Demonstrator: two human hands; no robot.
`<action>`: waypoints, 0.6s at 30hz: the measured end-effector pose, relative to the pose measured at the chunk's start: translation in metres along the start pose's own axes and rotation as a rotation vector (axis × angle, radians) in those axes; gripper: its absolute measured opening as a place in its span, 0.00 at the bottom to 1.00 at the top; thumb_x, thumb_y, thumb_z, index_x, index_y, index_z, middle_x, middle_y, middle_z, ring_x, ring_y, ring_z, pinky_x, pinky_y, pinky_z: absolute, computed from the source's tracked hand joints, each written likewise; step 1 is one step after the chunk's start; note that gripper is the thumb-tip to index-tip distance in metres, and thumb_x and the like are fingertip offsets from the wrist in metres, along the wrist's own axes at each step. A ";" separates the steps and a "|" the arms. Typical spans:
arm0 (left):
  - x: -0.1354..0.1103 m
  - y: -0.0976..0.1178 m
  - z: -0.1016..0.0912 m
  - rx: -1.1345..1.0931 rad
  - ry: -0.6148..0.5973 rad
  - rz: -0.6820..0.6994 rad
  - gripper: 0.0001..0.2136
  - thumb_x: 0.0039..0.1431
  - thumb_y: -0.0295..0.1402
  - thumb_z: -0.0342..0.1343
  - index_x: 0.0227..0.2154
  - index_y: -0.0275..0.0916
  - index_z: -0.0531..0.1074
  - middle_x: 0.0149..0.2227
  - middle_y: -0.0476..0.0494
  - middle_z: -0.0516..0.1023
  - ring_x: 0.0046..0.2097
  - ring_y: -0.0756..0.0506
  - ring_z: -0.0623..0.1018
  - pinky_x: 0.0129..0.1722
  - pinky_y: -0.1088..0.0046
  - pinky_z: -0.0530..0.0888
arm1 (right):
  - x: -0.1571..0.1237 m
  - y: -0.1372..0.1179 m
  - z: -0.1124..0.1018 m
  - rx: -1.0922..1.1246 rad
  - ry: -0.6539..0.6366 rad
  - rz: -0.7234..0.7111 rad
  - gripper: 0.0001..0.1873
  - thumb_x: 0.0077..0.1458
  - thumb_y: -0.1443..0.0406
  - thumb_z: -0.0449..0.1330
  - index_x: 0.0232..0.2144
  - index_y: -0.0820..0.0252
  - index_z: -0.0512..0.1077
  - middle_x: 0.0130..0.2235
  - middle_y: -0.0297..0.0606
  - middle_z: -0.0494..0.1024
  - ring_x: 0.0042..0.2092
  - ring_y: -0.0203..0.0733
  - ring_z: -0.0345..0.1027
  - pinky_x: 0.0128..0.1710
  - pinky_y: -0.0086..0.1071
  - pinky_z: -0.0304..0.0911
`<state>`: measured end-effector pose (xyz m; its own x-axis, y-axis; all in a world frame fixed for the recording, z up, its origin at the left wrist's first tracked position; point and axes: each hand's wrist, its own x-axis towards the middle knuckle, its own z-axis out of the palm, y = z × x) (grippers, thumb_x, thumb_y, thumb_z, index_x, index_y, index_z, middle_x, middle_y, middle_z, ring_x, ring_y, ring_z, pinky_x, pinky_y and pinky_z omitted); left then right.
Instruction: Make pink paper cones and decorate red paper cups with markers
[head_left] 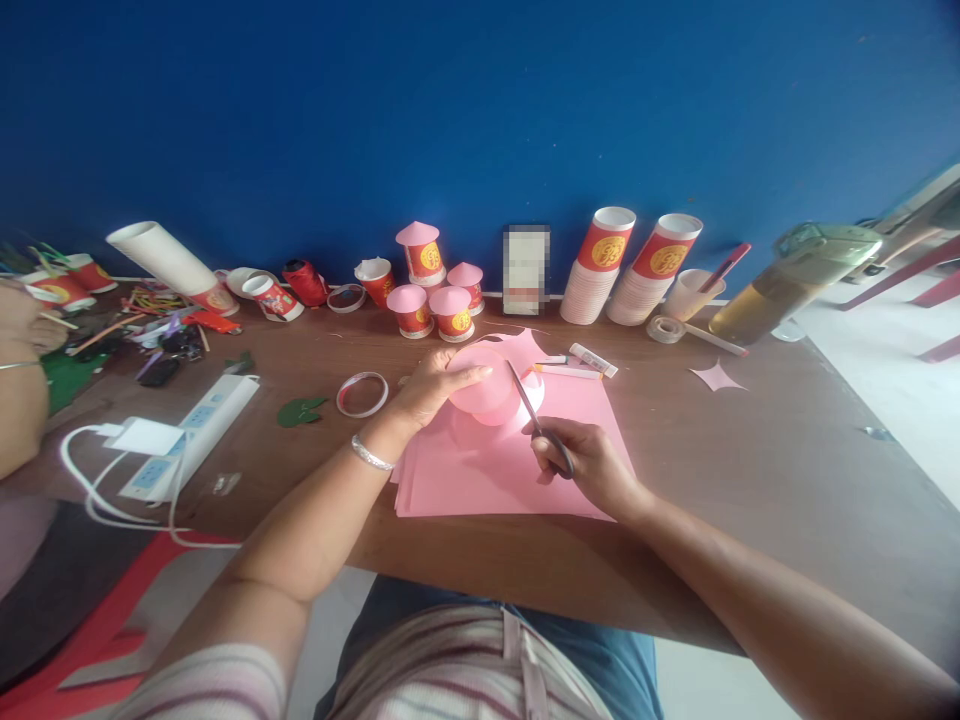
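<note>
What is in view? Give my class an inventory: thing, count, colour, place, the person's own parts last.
Wall: one, blue, back
Table: one, brown, below
Sheets: several, pink, table centre
Disc: at least one, pink, above sheets
Scissors: one, black-handled, right of disc
Cone-topped cups: four, red and pink, back centre
Cup stacks: two, red and white, back right
Leaning tube: one, white, back left
Phone: one, pale-screened, by wall
Bottle: one, green-lidded, back right
Tape roll: one, whitish, back right
Glue stick: one, white, sheets' far edge
Rings: two, whitish, left of sheets
Power strip: one, white, left
Oddments: uncountable, mixed, mostly left
Another person: one, partly cut off, left edge
Left grip: one, bare, holding disc
Right grip: one, bare, holding scissors
</note>
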<state>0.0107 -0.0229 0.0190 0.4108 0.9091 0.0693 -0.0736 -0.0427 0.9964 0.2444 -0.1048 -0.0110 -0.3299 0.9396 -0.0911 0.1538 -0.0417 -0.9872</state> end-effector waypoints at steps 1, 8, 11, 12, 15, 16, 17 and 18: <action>0.000 0.000 0.000 -0.002 0.001 -0.001 0.24 0.56 0.40 0.69 0.54 0.37 0.80 0.60 0.36 0.80 0.64 0.32 0.75 0.65 0.57 0.70 | 0.000 0.000 0.000 0.002 0.000 0.000 0.28 0.56 0.40 0.63 0.36 0.60 0.77 0.20 0.30 0.73 0.24 0.38 0.70 0.30 0.35 0.70; 0.001 -0.003 -0.001 0.026 0.073 -0.016 0.21 0.55 0.42 0.69 0.50 0.36 0.83 0.52 0.37 0.84 0.59 0.32 0.79 0.60 0.57 0.73 | 0.000 0.001 -0.001 0.001 0.002 0.006 0.28 0.56 0.41 0.63 0.36 0.60 0.77 0.20 0.30 0.73 0.24 0.38 0.71 0.30 0.35 0.71; 0.001 -0.006 -0.004 0.033 0.063 -0.020 0.23 0.54 0.42 0.70 0.51 0.37 0.82 0.53 0.37 0.84 0.58 0.32 0.79 0.59 0.58 0.74 | 0.001 0.003 0.000 0.024 0.011 0.022 0.28 0.55 0.41 0.64 0.38 0.60 0.78 0.20 0.30 0.74 0.25 0.39 0.71 0.30 0.35 0.71; 0.001 -0.008 -0.005 0.041 0.061 -0.025 0.22 0.54 0.42 0.70 0.51 0.37 0.83 0.53 0.37 0.84 0.57 0.32 0.79 0.58 0.59 0.74 | 0.002 0.004 0.000 0.032 0.011 0.026 0.28 0.54 0.41 0.65 0.38 0.60 0.77 0.20 0.30 0.74 0.25 0.39 0.71 0.30 0.35 0.71; 0.001 -0.011 -0.007 0.064 0.050 -0.037 0.21 0.55 0.41 0.70 0.50 0.37 0.83 0.52 0.38 0.84 0.56 0.33 0.80 0.57 0.61 0.74 | 0.002 0.005 0.000 0.042 0.008 0.030 0.27 0.54 0.41 0.65 0.37 0.60 0.77 0.21 0.31 0.75 0.25 0.39 0.71 0.30 0.35 0.71; 0.001 -0.012 -0.008 0.065 0.045 -0.039 0.21 0.55 0.40 0.70 0.51 0.37 0.83 0.53 0.38 0.84 0.56 0.33 0.79 0.57 0.61 0.74 | 0.002 0.005 0.000 0.040 0.006 0.029 0.27 0.54 0.41 0.65 0.36 0.60 0.77 0.21 0.31 0.75 0.25 0.39 0.71 0.31 0.35 0.71; 0.001 -0.012 -0.008 0.066 0.042 -0.040 0.21 0.55 0.40 0.70 0.51 0.38 0.83 0.53 0.38 0.84 0.57 0.33 0.79 0.57 0.60 0.74 | 0.002 0.005 0.000 0.039 0.006 0.027 0.27 0.54 0.41 0.65 0.36 0.60 0.77 0.21 0.31 0.75 0.25 0.39 0.71 0.31 0.35 0.72; 0.001 -0.013 -0.008 0.066 0.042 -0.043 0.21 0.55 0.40 0.70 0.51 0.38 0.83 0.53 0.38 0.84 0.56 0.33 0.79 0.57 0.60 0.74 | 0.002 0.005 0.000 0.037 0.007 0.024 0.27 0.54 0.41 0.65 0.36 0.60 0.77 0.21 0.31 0.75 0.25 0.39 0.71 0.31 0.35 0.72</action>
<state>0.0045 -0.0183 0.0061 0.3739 0.9271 0.0261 0.0034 -0.0295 0.9996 0.2446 -0.1029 -0.0164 -0.3204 0.9404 -0.1136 0.1270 -0.0762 -0.9890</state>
